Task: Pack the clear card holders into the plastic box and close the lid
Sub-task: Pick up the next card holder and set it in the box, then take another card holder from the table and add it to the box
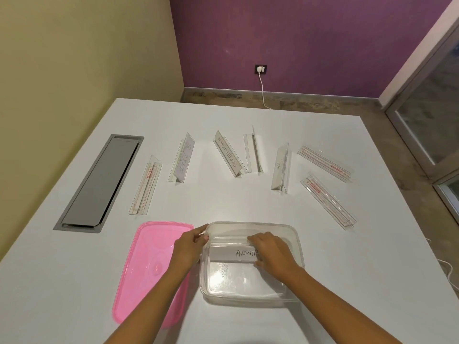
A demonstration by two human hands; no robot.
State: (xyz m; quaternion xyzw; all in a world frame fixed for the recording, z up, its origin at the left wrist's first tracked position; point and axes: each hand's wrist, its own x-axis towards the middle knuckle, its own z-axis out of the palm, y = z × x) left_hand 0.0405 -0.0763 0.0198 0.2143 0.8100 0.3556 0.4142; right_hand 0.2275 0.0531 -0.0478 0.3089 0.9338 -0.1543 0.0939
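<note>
Clear card holder marked ALPHA, lying crosswise inside the plastic box, pinched at its right end by the right hand, fingers on top and thumb below. Probably light, stiff and slick, liable to scratch or crack; best taken by the ends or along the folded ridge. Left hand curled round the box's left rim, steadying it. Pink lid flat, just beside the box on its left. By count: eight holders, one boxed, seven loose holders spread well apart on the white table; one box; one lid.
</note>
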